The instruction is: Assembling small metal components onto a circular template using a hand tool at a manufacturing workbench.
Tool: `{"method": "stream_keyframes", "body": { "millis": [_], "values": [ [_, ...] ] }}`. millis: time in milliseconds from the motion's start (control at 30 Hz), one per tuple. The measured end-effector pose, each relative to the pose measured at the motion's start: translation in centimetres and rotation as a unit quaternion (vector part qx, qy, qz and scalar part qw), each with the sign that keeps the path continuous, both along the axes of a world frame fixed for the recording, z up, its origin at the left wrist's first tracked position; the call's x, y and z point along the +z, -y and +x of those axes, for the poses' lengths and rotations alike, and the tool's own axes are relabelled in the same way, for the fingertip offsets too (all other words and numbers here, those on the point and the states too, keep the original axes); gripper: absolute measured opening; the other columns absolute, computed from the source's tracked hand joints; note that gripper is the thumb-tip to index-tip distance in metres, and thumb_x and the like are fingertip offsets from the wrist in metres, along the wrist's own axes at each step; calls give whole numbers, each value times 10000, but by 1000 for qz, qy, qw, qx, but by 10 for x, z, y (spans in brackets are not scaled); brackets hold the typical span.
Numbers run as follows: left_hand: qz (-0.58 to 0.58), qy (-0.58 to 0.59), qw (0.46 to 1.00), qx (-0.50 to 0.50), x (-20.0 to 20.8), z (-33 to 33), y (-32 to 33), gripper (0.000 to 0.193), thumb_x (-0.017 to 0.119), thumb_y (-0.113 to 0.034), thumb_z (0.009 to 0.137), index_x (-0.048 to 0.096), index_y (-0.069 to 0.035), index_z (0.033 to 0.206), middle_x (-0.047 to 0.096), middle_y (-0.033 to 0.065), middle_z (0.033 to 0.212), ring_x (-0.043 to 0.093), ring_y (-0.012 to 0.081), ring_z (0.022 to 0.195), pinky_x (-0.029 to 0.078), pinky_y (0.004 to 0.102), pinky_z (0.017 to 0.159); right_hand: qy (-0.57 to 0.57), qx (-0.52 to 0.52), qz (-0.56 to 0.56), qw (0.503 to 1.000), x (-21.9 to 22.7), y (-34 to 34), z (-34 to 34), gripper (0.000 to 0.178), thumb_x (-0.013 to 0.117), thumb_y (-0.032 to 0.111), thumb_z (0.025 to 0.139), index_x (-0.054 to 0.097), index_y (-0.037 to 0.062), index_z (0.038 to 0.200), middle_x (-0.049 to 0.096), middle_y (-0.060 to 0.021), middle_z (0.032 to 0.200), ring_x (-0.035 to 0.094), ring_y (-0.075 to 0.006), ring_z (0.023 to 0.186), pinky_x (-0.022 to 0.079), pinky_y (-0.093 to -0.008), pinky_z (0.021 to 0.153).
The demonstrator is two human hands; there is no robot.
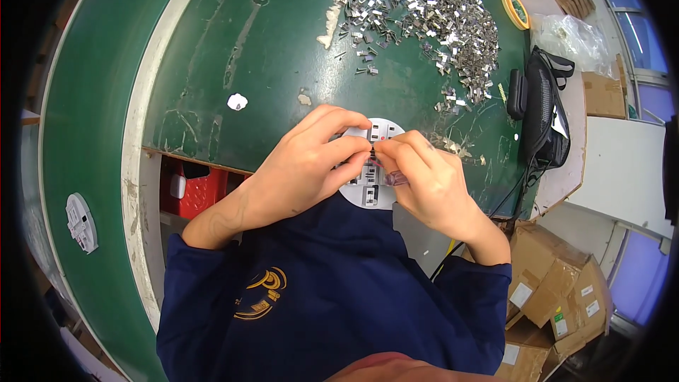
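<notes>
A round light-grey plastic housing [382,127] with square slots and small metal pieces in it lies at the table's near edge, between my hands. My left hand [315,152] reaches over its left side, fingertips bent and pressed together near the middle. From the right, my right hand [431,180] pinches at the same spot, and the two sets of fingertips almost meet. Whatever sits between them is too small and covered to name. A purplish see-through piece [397,179] shows at my right hand's curled fingers. My hands hide much of the housing.
A large heap of small metal clips [449,18] spreads over the green table [283,49]. Yellow tape [515,10] and a black case [548,110] lie at the right. A similar housing [81,223] rests on the green belt [92,134] at left. Cardboard boxes [552,269] stand lower right.
</notes>
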State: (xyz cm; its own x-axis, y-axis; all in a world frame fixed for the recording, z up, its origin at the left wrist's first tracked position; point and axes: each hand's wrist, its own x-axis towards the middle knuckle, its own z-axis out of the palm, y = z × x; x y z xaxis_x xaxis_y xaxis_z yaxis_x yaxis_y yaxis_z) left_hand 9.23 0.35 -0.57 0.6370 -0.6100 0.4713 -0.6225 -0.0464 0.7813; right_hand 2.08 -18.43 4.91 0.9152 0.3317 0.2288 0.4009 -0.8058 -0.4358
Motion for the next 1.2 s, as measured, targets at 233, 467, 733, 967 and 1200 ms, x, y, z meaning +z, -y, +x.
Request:
{"method": "stream_keyframes", "body": {
  "millis": [233,467,733,967,1200],
  "values": [
    [-7,3,1000,-3,-3,1,-1,182,746,3,729,684,-22,898,644,84,1064,616,239,903,522,325,735,7,13,-79,997,1,-6,-4,265,701,-45,755,617,-13,1005,621,-109,864,653,-250,683,523,-327,540],
    [-21,0,1000,1,-8,1,-1,186,755,3,725,702,-25,901,650,89,1057,621,246,937,525,321,738,9,20,-42,999,-9,-3,-4,330,667,-23,687,591,-16,1007,558,-102,849,618,-241,603,527,-337,552],
    [-20,7,1000,1,-8,4,-1,180,753,4,730,710,-31,901,653,85,1056,621,241,947,529,310,723,-28,2,5,1000,-5,-5,0,204,675,-72,781,610,-44,972,615,-125,825,629,-269,664,520,-352,563],
    [-6,-42,999,-25,-12,4,-4,353,782,-69,728,669,-25,1060,619,110,1155,589,272,1050,499,362,857,-103,-26,168,980,8,7,13,88,640,-28,839,563,-16,799,560,-93,703,562,-205,585,451,-309,505],
    [92,24,994,-46,3,-5,-7,838,810,-385,716,452,70,1322,474,217,1340,431,376,1278,334,486,1098,-132,31,653,745,11,-6,30,398,499,165,976,399,46,609,381,-16,565,370,-111,512,331,-256,474]
  ]
}}
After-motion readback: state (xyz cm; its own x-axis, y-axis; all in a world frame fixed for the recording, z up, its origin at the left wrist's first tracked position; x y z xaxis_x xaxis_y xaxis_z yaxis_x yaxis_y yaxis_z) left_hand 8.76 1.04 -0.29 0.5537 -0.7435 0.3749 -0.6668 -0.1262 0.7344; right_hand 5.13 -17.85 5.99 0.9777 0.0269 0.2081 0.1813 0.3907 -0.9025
